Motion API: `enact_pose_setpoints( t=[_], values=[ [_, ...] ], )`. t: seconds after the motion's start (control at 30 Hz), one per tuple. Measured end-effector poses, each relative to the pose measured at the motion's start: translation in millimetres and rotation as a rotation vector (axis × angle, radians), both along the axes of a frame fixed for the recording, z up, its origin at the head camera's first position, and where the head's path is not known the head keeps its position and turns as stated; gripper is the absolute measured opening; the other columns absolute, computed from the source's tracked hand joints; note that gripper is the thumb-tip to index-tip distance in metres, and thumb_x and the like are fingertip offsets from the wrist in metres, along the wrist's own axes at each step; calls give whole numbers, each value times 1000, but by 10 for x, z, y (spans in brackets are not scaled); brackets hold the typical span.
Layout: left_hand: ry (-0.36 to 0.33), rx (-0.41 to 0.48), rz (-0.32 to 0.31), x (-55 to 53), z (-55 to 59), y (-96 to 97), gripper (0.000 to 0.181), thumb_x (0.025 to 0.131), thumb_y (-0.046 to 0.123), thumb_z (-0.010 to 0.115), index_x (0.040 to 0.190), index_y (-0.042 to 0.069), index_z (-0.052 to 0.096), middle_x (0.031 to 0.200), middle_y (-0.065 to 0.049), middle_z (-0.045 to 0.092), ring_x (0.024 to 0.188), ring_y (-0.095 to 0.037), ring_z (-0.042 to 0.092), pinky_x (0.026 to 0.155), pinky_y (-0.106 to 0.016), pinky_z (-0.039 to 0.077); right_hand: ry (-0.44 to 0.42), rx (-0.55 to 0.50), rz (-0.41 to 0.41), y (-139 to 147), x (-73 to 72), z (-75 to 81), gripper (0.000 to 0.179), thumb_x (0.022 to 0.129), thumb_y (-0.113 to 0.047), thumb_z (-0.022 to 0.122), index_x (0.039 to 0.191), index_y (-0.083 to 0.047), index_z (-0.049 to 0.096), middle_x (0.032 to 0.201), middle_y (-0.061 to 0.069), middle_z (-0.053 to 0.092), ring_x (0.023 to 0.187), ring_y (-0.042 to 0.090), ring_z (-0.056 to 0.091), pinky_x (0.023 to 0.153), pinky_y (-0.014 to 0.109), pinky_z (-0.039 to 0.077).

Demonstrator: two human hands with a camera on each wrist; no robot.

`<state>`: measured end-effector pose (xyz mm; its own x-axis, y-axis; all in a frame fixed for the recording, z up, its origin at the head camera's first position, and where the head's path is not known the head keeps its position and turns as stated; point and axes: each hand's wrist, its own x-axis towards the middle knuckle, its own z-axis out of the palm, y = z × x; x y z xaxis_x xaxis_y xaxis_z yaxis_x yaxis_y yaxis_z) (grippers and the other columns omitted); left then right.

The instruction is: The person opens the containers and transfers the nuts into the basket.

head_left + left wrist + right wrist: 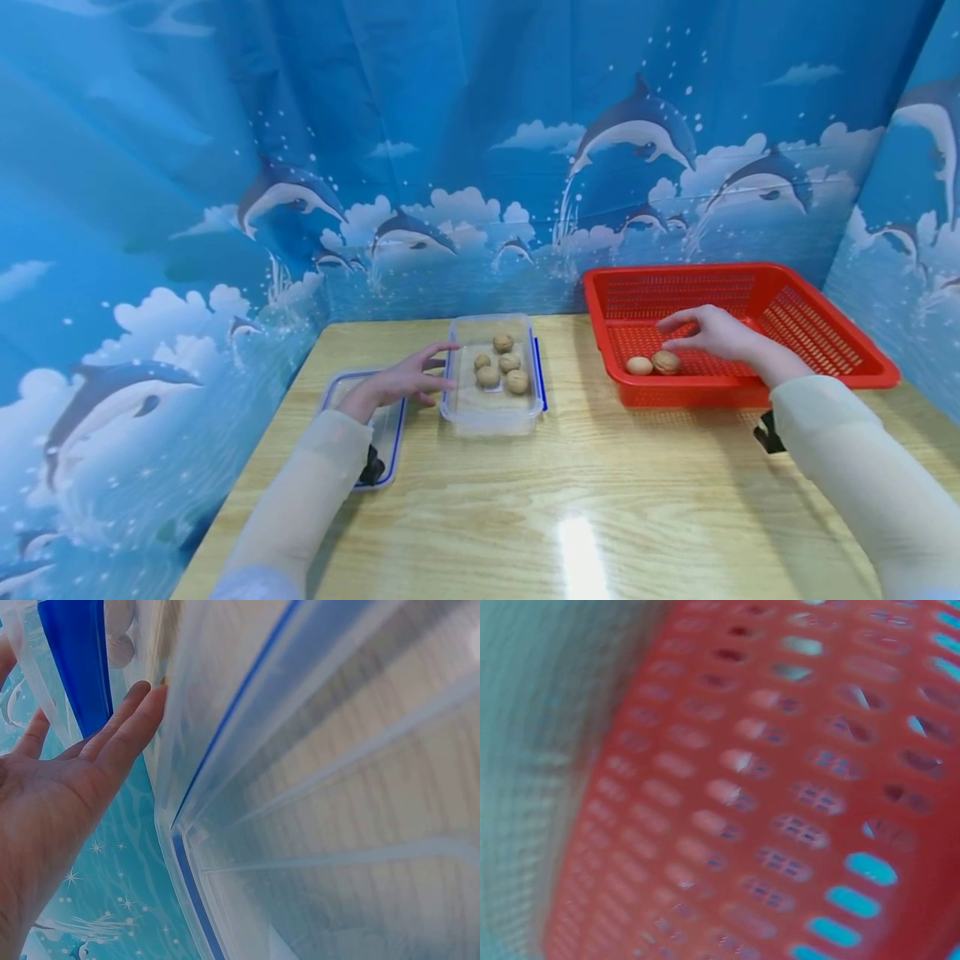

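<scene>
My left hand [408, 379] reaches to the left side of a clear plastic box [491, 421], its fingers spread and the fingertips right at the rim. Several walnuts [509, 362] lie inside that box. In the left wrist view the palm and extended fingers [124, 739] hold nothing. My right hand [712, 331] hovers inside the red basket [750, 392], thumb and fingers curved with a gap between them. Just left of its fingertips sit a brown walnut [666, 362] and a smaller, paler one [639, 366]. The basket's slotted wall [727, 795] hides the hand in the right wrist view.
A clear lid [392, 433] with a blue seal lies on the wooden table [480, 517], partly under the left forearm. A blue flap [541, 375] hangs at the box's right side. A dolphin-print curtain [465, 167] closes off the back and sides.
</scene>
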<state>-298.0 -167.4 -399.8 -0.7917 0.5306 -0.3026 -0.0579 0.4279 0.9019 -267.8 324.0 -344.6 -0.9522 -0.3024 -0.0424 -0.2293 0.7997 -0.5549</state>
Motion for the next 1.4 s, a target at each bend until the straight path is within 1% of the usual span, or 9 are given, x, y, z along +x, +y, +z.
enact_pose_setpoints(
  t=[0.2,0.3,0.43,0.53,0.67,0.83,0.93,1.13,1.4],
  values=[
    [-3,4,-4,0,1,-5,71,95,15,63,154,24,24,160,-17,10,144,-38,16,86,-44,53,53,-27,17,-189,64,186,48,88,-26,74,128,-3,61,125,22,60,102,30,58,78,41,54],
    [-2,10,-6,0,2,-9,71,95,14,63,154,23,24,160,-18,10,144,-38,16,86,-45,53,69,-46,44,-329,96,262,46,88,-23,74,128,-4,62,123,19,62,97,27,59,76,39,53],
    [2,17,-16,0,-3,-13,71,95,14,62,154,23,24,160,-18,9,144,-38,15,86,-44,53,68,-78,88,-532,128,345,46,88,-19,74,129,-5,61,122,16,63,91,25,60,72,36,53],
    [6,17,-21,1,-5,-15,71,96,14,62,154,22,23,160,-18,9,144,-37,15,86,-44,53,59,-107,125,-677,129,376,47,87,-18,75,130,-5,61,122,16,63,91,25,62,73,36,54],
    [8,20,-21,1,-5,-15,71,95,14,62,154,22,23,160,-18,9,144,-38,15,86,-44,53,74,-124,177,-857,94,382,46,86,-16,76,129,-6,62,120,13,64,93,24,62,76,35,55],
    [9,17,-12,0,-5,-9,70,95,14,63,154,24,25,160,-17,10,144,-37,16,85,-43,54,105,-127,250,-1083,37,384,41,86,-13,75,126,-7,64,115,8,66,92,20,64,75,32,55],
    [8,12,-6,3,-7,-4,70,95,14,64,153,25,27,159,-18,11,143,-37,17,84,-43,54,95,-131,283,-1206,-2,374,40,86,-14,75,124,-7,65,116,7,66,95,20,64,77,34,55],
    [4,14,-2,7,-10,-3,71,94,16,66,153,26,27,159,-18,12,143,-38,18,84,-43,54,69,-143,321,-1405,-58,326,41,87,-17,75,126,-6,64,119,10,65,99,22,63,86,40,52],
    [2,17,-7,7,5,-8,69,95,14,63,153,27,27,159,-18,11,143,-37,18,82,-43,54,52,-120,392,-1649,-150,196,40,88,-17,74,126,-5,64,120,10,65,99,20,62,89,42,50]
  ],
)
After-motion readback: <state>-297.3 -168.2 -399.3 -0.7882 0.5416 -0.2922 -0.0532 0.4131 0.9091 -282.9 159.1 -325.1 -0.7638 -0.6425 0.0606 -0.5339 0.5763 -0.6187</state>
